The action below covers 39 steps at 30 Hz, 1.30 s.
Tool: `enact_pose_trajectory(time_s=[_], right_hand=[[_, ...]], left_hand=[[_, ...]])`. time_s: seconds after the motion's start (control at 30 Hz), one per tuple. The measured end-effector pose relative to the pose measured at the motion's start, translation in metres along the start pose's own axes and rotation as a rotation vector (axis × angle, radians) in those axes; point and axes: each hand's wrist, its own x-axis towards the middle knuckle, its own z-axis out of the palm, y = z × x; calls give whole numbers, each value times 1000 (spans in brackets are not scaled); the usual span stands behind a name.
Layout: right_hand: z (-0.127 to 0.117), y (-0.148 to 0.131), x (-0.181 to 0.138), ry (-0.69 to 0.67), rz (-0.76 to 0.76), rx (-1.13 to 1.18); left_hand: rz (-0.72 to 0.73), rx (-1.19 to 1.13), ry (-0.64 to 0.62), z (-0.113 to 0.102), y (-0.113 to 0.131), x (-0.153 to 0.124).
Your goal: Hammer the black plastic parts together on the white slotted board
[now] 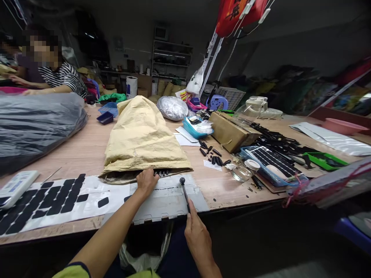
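My right hand (198, 235) grips the dark handle of a ratchet wrench (185, 193), its round head pointing away from me above the grey sheet (174, 199). At the open mouth of a tan woven sack (145, 135), my left hand (147, 181) is closed with its fingers curled; what they hold, if anything, is hidden. Several small shiny metal-ended pieces (164, 173) show just right of those fingers, under the sack's edge. The sack lies on the table with its opening toward me.
Left are a white sheet of black stickers (65, 195), a white box-like device (19, 187) and a large grey plastic bag (37, 127). Right lie black handles (216, 160), a cardboard box (232, 131) and a blue tray (246, 154). A person in stripes (68, 79) sits far left.
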Motion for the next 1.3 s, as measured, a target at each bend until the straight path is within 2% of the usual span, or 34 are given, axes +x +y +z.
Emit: enact_pose_trajectory(time_s=[0.2, 0.27, 0.43, 0.53, 0.67, 0.8, 1.07, 1.3], right_hand=[[0, 0, 0, -9, 14, 3], [0, 0, 0, -4, 4, 9], [0, 3, 4, -15, -14, 25], [-2, 6, 5, -21, -5, 103], [-4, 7, -3, 21, -51, 261], [-6, -2, -20, -2, -151, 337], [-2, -16, -35, -51, -358, 326], [1, -19, -38, -56, -403, 281]], left_hand=[[27, -83, -54, -5, -41, -34], [78, -133, -65, -1, -50, -49], [254, -229, 75, 17, -55, -71], [268, -258, 120, 24, -55, -71], [268, -309, 81, 24, -59, -67], [265, -313, 51, 23, -61, -66], [277, -317, 53, 25, -59, -66], [267, -324, 46, 25, -60, -66]])
